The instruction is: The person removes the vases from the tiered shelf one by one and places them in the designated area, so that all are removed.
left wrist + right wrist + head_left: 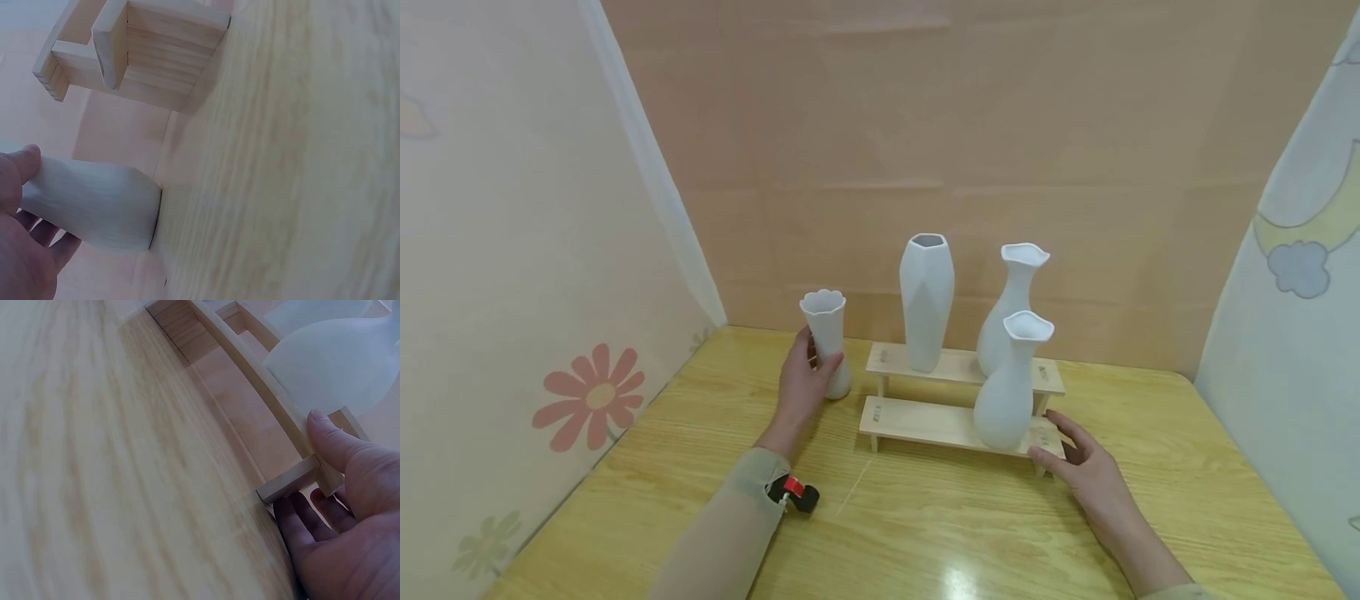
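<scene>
My left hand (802, 379) grips a white vase (827, 329) with a scalloped rim, left of a two-tier wooden stand (917, 421). In the left wrist view this vase (106, 203) has its base at the tabletop, with thumb and fingers around its body. My right hand (1092, 482) holds the right end of the stand's lower tier. The right wrist view has the thumb (334, 440) on the board and the fingers by the leg underneath. A round-bellied white vase (1002, 404) stands on the lower tier, close to that hand.
On the upper tier are a faceted white vase (927, 300) and a flared-neck white vase (1011, 296). The wooden table (940, 517) meets a tan backdrop (962, 142) behind. Patterned cloth walls flank both sides. A black strap device (803, 497) is on my left wrist.
</scene>
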The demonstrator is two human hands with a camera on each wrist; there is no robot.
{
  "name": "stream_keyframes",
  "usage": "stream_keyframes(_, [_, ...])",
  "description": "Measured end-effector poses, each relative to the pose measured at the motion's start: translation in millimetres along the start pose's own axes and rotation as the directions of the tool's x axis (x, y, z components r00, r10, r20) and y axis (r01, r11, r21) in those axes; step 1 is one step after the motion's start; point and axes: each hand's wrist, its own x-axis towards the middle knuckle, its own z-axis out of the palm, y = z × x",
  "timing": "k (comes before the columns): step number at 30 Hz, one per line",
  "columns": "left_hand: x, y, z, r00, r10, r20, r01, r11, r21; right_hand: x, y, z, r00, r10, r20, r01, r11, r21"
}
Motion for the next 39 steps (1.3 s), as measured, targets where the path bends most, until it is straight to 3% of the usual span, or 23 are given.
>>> stream_keyframes(4, [-0.4,5.1,-3.9,1.0,0.004,-0.012,-0.003,0.999,0.032,-2,-1,0,1.0,-0.009,0.001,0.009,1.0,0.007])
stream_keyframes(10, [2.9,18.6,-14.0,0.994,0.05,-0.097,-0.044,0.997,0.066,-1,-2,0,1.0,0.007,-0.001,-0.007,1.0,-0.027])
stream_keyframes(18, [-0.4,39.8,-25.9,0.983,0.053,-0.174,-0.032,0.992,0.124,-1,-2,0,1.0,-0.008,0.007,0.008,1.0,-0.017])
stream_keyframes(26, [-11.6,74.2,-26.0,0.96,0.153,-0.233,-0.127,0.984,0.121,0,0,-1,1.0,-0.003,-0.001,0.003,1.0,-0.027])
stream_keyframes(32, [-26.3,101.2,-14.4,0.931,0.295,-0.212,-0.281,0.955,0.097,-1,-1,0,1.0,-0.01,0.005,0.01,1.0,0.003])
stream_keyframes(35, [-34.0,114.2,-5.2,0.928,0.332,-0.172,-0.326,0.943,0.063,-2,-2,1,1.0,-0.012,0.004,0.012,1.0,0.0])
stream_keyframes(39, [-44.0,132.7,9.5,0.936,0.338,-0.094,-0.338,0.941,0.019,-5,-2,1,1.0,-0.016,-0.004,0.016,1.0,-0.01])
